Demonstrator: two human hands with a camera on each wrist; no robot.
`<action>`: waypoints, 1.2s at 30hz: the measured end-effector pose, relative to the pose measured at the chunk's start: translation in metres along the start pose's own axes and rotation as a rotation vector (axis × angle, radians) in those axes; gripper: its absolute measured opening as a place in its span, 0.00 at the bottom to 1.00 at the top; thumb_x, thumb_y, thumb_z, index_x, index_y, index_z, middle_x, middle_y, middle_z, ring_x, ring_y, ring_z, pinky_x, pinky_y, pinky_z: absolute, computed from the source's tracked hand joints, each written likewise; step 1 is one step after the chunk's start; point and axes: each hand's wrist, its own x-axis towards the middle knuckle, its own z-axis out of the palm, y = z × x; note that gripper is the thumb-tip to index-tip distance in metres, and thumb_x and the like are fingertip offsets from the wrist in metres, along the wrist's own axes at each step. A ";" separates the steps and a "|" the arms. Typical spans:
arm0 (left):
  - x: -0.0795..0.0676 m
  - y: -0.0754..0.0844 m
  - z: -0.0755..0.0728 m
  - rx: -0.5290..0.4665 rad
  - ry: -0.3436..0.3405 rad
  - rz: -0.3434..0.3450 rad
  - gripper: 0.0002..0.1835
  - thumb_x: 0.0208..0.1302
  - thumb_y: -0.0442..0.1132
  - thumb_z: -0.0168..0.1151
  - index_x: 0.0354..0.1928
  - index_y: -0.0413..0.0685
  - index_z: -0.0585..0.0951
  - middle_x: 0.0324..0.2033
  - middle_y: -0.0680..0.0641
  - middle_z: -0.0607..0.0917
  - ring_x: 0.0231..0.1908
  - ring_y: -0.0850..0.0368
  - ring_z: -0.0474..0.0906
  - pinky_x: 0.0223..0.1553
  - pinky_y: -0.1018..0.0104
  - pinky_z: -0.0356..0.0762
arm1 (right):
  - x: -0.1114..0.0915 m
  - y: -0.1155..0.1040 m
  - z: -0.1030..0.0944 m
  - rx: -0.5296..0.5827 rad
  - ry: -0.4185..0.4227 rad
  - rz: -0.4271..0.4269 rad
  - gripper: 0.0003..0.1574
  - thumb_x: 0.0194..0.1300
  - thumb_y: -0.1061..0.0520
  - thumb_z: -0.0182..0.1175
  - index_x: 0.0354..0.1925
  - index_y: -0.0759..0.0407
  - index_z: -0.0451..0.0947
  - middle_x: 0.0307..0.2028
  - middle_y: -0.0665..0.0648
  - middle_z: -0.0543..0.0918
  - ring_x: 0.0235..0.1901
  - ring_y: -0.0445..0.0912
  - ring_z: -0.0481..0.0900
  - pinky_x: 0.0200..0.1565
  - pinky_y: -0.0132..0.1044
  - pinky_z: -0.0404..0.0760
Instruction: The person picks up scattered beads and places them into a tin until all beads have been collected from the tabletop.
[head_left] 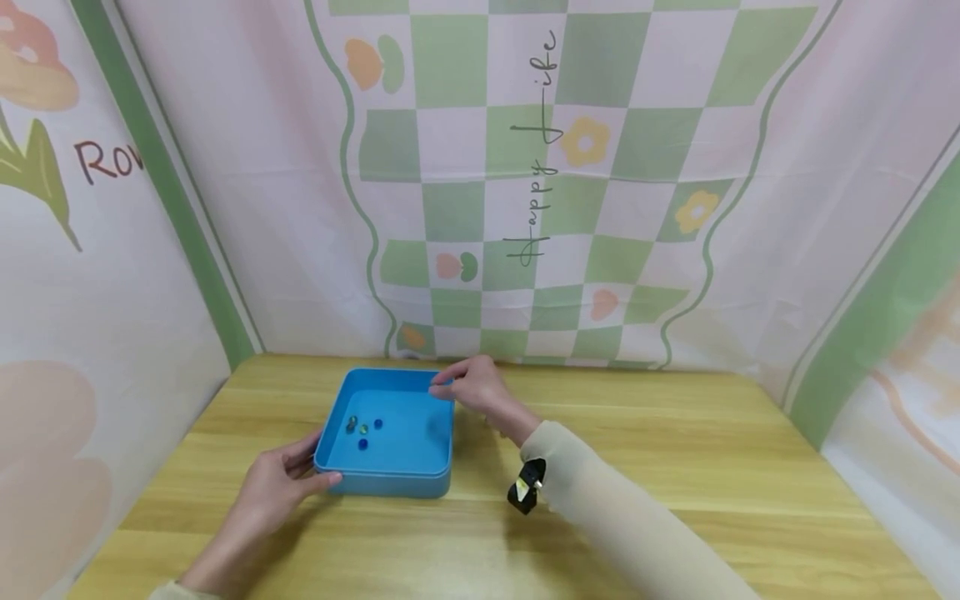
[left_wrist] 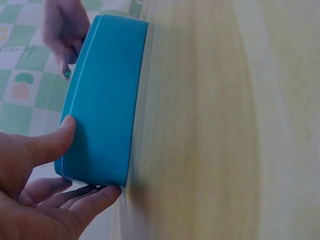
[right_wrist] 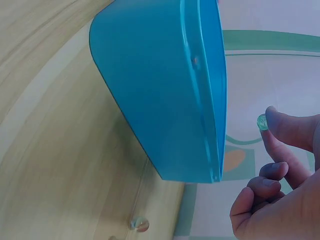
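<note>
A square blue plastic box (head_left: 390,483), open at the top, stands on the wooden table. Several marbles (head_left: 363,429), blue and greenish, lie on its floor toward the left. My left hand (head_left: 270,487) grips the box's near left corner, thumb (left_wrist: 57,142) on the front wall and fingers along the side wall. Over the right rim, toward the back, is my right hand (head_left: 476,387). Its thumb and index finger pinch a clear green marble (right_wrist: 262,122), held higher than the rim; the other fingers curl toward the palm.
A clear glass marble (right_wrist: 139,223) sits on the table (head_left: 637,467) to the right of the box. Behind the table hangs a curtain (head_left: 525,208) with green checks. A black strap device (head_left: 527,486) is worn at the right sleeve.
</note>
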 end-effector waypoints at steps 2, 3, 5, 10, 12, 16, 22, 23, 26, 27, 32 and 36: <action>0.000 0.001 0.000 0.001 -0.002 -0.001 0.44 0.63 0.41 0.79 0.76 0.36 0.68 0.71 0.30 0.71 0.65 0.33 0.77 0.59 0.52 0.83 | 0.002 -0.001 0.003 -0.010 0.000 0.001 0.06 0.65 0.56 0.76 0.40 0.56 0.93 0.45 0.53 0.90 0.48 0.49 0.83 0.52 0.44 0.85; 0.000 0.001 0.000 0.002 -0.001 -0.002 0.44 0.63 0.41 0.79 0.76 0.37 0.68 0.71 0.31 0.71 0.65 0.33 0.77 0.59 0.52 0.83 | 0.003 -0.001 0.004 -0.013 -0.002 0.004 0.07 0.65 0.56 0.76 0.40 0.56 0.93 0.44 0.53 0.90 0.47 0.48 0.83 0.50 0.42 0.84; 0.000 0.002 0.000 0.004 -0.003 -0.001 0.44 0.63 0.41 0.79 0.76 0.37 0.68 0.71 0.30 0.71 0.65 0.33 0.76 0.58 0.52 0.83 | 0.005 -0.001 0.007 -0.017 -0.003 -0.001 0.07 0.64 0.57 0.77 0.40 0.57 0.93 0.43 0.53 0.90 0.46 0.47 0.82 0.46 0.39 0.83; 0.001 0.001 0.000 0.003 -0.002 -0.006 0.44 0.63 0.41 0.79 0.76 0.37 0.68 0.71 0.30 0.71 0.65 0.33 0.76 0.59 0.51 0.83 | 0.007 -0.003 0.012 -0.009 -0.013 -0.018 0.06 0.64 0.58 0.77 0.40 0.59 0.93 0.41 0.54 0.90 0.44 0.48 0.82 0.46 0.40 0.84; 0.001 0.001 0.000 0.004 -0.001 -0.006 0.44 0.63 0.41 0.79 0.76 0.37 0.68 0.71 0.30 0.71 0.65 0.33 0.76 0.59 0.51 0.83 | 0.007 -0.004 0.014 0.000 -0.022 -0.019 0.06 0.65 0.58 0.76 0.40 0.59 0.93 0.40 0.54 0.90 0.45 0.48 0.82 0.48 0.42 0.84; 0.001 0.001 -0.001 -0.001 -0.003 0.005 0.44 0.62 0.41 0.80 0.76 0.36 0.68 0.71 0.30 0.71 0.65 0.33 0.77 0.58 0.52 0.83 | 0.007 -0.008 0.018 -0.006 -0.032 -0.014 0.06 0.66 0.58 0.76 0.40 0.59 0.92 0.39 0.53 0.90 0.44 0.49 0.82 0.52 0.46 0.85; 0.001 0.001 -0.001 0.002 -0.003 0.008 0.44 0.62 0.40 0.80 0.76 0.36 0.68 0.71 0.30 0.72 0.64 0.34 0.77 0.59 0.52 0.83 | 0.008 -0.012 0.025 -0.004 -0.041 -0.004 0.05 0.66 0.59 0.75 0.40 0.59 0.92 0.40 0.54 0.90 0.44 0.49 0.84 0.56 0.51 0.85; 0.001 0.001 -0.001 0.003 -0.003 0.007 0.44 0.62 0.40 0.80 0.76 0.36 0.68 0.71 0.30 0.71 0.65 0.33 0.77 0.59 0.52 0.83 | 0.009 -0.013 0.026 -0.002 -0.043 -0.002 0.05 0.66 0.59 0.75 0.40 0.58 0.92 0.40 0.54 0.89 0.44 0.49 0.84 0.57 0.52 0.84; 0.000 0.001 0.000 0.001 -0.003 0.004 0.44 0.62 0.40 0.80 0.76 0.36 0.68 0.71 0.30 0.71 0.65 0.33 0.77 0.59 0.52 0.83 | 0.010 -0.013 0.028 -0.002 -0.043 0.003 0.04 0.66 0.59 0.75 0.39 0.58 0.92 0.39 0.53 0.89 0.44 0.49 0.84 0.57 0.53 0.84; 0.000 0.001 0.000 0.000 -0.003 0.003 0.44 0.62 0.40 0.80 0.76 0.35 0.68 0.71 0.30 0.71 0.65 0.33 0.77 0.59 0.52 0.83 | 0.010 -0.014 0.029 -0.005 -0.042 0.005 0.04 0.66 0.59 0.75 0.39 0.58 0.92 0.39 0.53 0.89 0.44 0.49 0.84 0.58 0.53 0.84; 0.001 0.001 0.000 0.000 -0.002 -0.001 0.44 0.62 0.40 0.80 0.76 0.36 0.68 0.71 0.30 0.71 0.65 0.33 0.77 0.59 0.52 0.83 | 0.011 -0.016 0.031 -0.011 -0.030 0.012 0.03 0.65 0.59 0.76 0.38 0.57 0.92 0.43 0.54 0.89 0.47 0.50 0.83 0.58 0.53 0.83; 0.002 0.001 0.000 0.000 -0.002 0.000 0.44 0.62 0.40 0.80 0.76 0.36 0.68 0.71 0.30 0.71 0.65 0.33 0.77 0.59 0.53 0.83 | 0.013 -0.018 0.033 -0.024 -0.019 0.022 0.03 0.65 0.59 0.76 0.38 0.56 0.93 0.47 0.55 0.88 0.51 0.52 0.80 0.59 0.53 0.83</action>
